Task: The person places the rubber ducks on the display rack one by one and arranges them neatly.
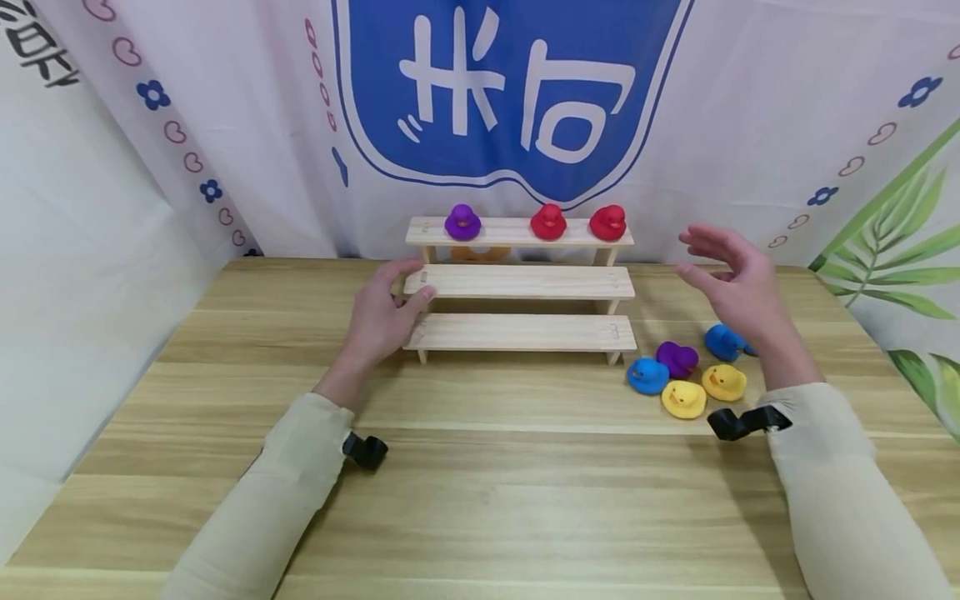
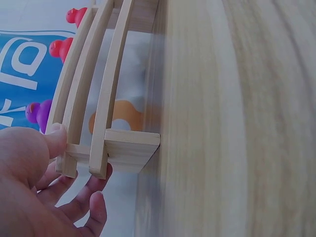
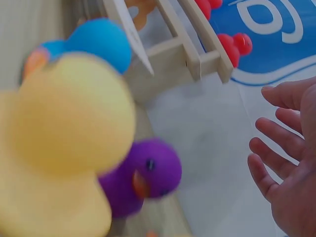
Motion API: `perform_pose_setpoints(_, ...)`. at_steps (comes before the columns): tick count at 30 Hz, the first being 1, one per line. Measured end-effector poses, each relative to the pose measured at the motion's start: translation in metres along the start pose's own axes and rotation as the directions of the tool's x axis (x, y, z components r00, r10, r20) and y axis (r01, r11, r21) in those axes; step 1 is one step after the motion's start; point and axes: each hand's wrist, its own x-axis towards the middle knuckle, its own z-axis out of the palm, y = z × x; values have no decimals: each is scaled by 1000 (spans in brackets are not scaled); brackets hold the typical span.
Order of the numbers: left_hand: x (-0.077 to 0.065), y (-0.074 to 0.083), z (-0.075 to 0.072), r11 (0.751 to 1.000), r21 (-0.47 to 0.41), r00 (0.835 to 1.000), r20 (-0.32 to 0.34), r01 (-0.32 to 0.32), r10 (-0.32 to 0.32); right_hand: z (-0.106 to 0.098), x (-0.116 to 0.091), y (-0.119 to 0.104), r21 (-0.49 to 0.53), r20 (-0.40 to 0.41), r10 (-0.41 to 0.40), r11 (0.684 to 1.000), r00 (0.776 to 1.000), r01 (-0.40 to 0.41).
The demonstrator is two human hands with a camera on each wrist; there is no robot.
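Note:
A three-step wooden display shelf (image 1: pixel 519 282) stands on the table against the cloth backdrop. My left hand (image 1: pixel 382 310) grips the left end of its middle step; in the left wrist view the thumb lies on the plank and fingers curl beneath. On the top step sit a purple rubber duck (image 1: pixel 462 223) at the left and two red rubber ducks, one right of centre (image 1: pixel 549 222) and one at the right end (image 1: pixel 607 223). My right hand (image 1: pixel 738 279) hovers right of the shelf, fingers extended and holding nothing, above a group of rubber ducks.
Right of the shelf on the wooden table (image 1: pixel 480 500) lie several loose ducks: a blue duck (image 1: pixel 648 376), a purple duck (image 1: pixel 677 359), two yellow ducks, one in front (image 1: pixel 684 400) and one behind (image 1: pixel 724 382), and another blue duck (image 1: pixel 724 342) partly behind my right wrist.

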Motion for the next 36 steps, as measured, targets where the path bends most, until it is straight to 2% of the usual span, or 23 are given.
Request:
perform_pose_setpoints(11,-1,1,0,1000,2,1000,1,4,-4,-21,-18,30,-77,3,50,996,999,-50)
perform_pose_setpoints(20,0,0,-1,1000,2,1000,4,18,-18,-34,-29,48,-26,-13,118,993,993,-118)
perform_pose_setpoints(29,1,0,-1,1000,-1,1000,8,18,-18,-47,-33,66,28,-36,100,995,994,-99)
perform_pose_setpoints(36,1,0,-1,1000,14,1000,3,1,-1,-57,-37,80,41,0,137,990,991,-137)
